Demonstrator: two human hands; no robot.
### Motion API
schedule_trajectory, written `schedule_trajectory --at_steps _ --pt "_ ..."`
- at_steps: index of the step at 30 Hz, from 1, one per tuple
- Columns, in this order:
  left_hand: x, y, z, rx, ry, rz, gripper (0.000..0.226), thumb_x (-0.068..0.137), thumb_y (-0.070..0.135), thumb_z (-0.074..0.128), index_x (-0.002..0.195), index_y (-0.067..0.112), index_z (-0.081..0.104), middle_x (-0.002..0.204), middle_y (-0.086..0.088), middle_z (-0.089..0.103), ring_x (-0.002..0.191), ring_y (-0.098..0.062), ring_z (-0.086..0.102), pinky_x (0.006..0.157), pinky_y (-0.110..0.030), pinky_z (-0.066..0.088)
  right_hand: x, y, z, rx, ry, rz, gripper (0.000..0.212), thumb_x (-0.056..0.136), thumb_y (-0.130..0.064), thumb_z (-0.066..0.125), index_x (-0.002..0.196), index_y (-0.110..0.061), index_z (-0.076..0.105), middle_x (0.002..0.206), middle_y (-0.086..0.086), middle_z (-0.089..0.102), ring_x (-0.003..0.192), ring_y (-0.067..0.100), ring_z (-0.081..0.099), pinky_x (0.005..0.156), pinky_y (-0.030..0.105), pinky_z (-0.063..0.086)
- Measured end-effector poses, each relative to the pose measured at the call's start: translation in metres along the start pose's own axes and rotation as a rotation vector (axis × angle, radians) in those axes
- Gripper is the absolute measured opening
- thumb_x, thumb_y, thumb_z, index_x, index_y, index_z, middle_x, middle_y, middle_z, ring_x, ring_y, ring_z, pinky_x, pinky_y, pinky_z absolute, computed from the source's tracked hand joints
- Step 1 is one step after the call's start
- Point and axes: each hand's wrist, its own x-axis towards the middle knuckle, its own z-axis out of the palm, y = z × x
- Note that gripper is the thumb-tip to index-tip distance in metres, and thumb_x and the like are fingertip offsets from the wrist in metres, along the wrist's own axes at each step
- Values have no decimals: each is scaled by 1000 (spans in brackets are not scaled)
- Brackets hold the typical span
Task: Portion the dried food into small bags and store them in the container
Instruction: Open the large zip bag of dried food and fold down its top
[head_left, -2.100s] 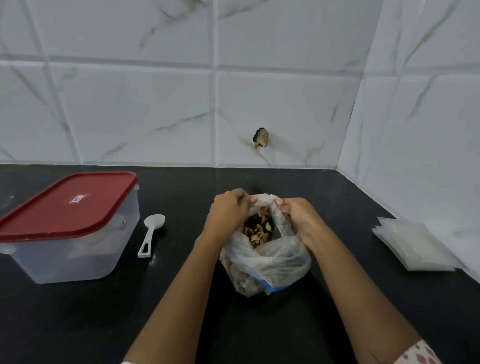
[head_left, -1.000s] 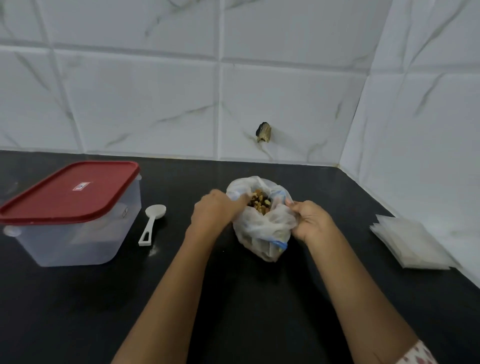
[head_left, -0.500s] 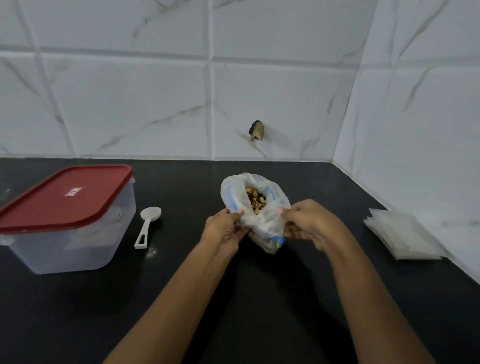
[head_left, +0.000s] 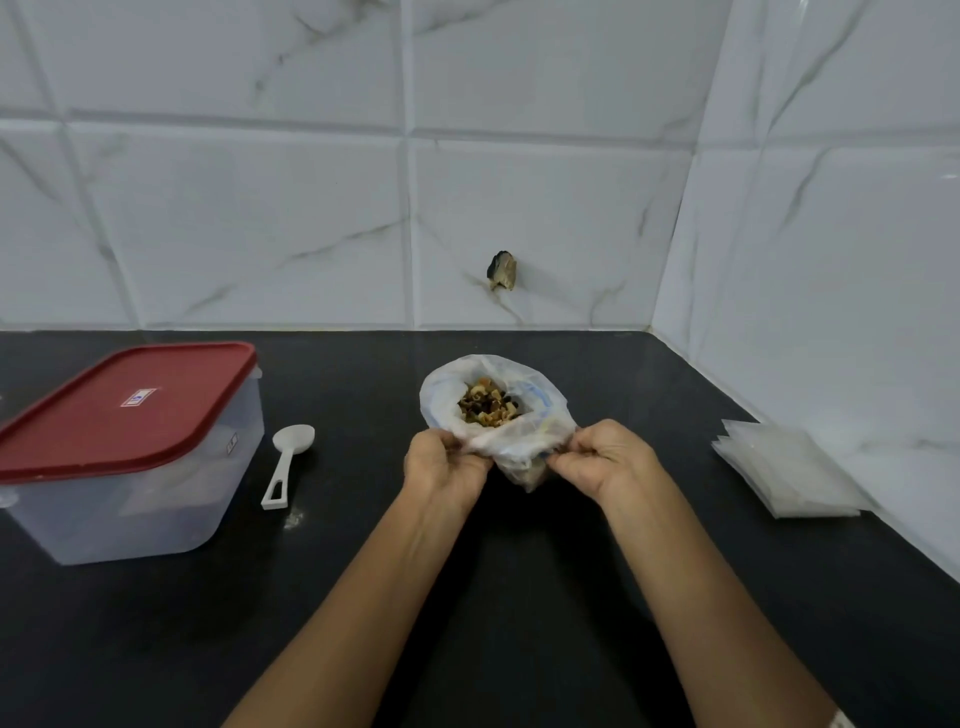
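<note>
Head view: left hand (head_left: 441, 467) and right hand (head_left: 605, 460) pinch bag (head_left: 511, 437) at near rim.

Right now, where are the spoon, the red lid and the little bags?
spoon (head_left: 284, 466): head view, on its handle.
red lid (head_left: 104, 421): head view, on its flat top.
little bags (head_left: 784, 467): head view, on the top bag.

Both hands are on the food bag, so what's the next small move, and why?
Probably the left hand lets go and picks up the white spoon: the bag stands open with its rim rolled down and the dried food exposed, ready for scooping.
</note>
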Motion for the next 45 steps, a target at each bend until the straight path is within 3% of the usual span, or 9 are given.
schedule_trajectory --at_steps 7,10,14,18,21,26,31,39,45 --pt "-5 -4 -2 23 -66 -38 51 87 39 42 123 7 57 124 -20 59 111 -38 57 91 -55 47 3 3 -6 -53 -18 -88 31 90 -10 40 113 9 50 112 29 56 100 41 58 94 55 43" --pt "6 -6 -5 147 -40 -57 59 92 54 39 127 8 52 126 -22 56 113 -40 55 87 -57 47 13 7 -3 -359 -34 -185 54 78 -34 70 109 7 56 95 22 66 86 33 65 88 49 51" --pt "11 -4 -6 277 48 -38 51 95 46 39 129 11 53 126 -19 58 113 -38 57 96 -59 43 32 11 -10 -656 166 -315 26 94 -12 46 106 6 61 99 21 64 89 32 61 91 51 50" --pt "4 3 -4 356 12 -80 39 97 31 33 104 11 65 97 -10 67 110 -13 54 100 -40 44 34 2 -16 -469 191 -198 32 92 1 35 120 2 51 122 22 55 78 32 59 65 48 52" --pt "3 16 -5 540 3 -11 66 93 58 31 125 4 52 116 -19 61 105 -33 60 86 -50 51 29 -4 -18 -635 151 -211 27 91 2 36 110 2 55 111 21 60 79 30 60 60 44 52" --pt "12 26 -10 1182 175 424 65 84 53 56 125 8 33 117 -10 47 106 -29 55 86 -44 53 30 -9 -9 -1226 181 -830 25 95 -26 40 107 -11 56 108 5 52 99 18 50 90 37 43" --pt "29 26 -11 1254 94 430 28 96 28 45 110 5 56 114 -12 60 97 -23 60 79 -35 53 47 -4 -5 -1374 37 -711 27 95 -20 48 116 -11 62 121 8 60 113 23 54 93 31 42" --pt "30 31 -9 600 91 193 36 94 -5 35 127 6 44 117 -23 54 102 -36 55 92 -55 47 44 -5 -10 -647 -50 -255 30 93 9 35 114 8 56 80 13 56 72 23 55 76 39 50" --pt "17 26 -11 1189 104 729 17 101 21 31 111 19 44 105 -5 51 86 -15 50 71 -30 41 45 -7 -3 -1247 -49 -772 28 89 -4 38 80 -21 58 113 6 47 102 17 49 87 29 39"
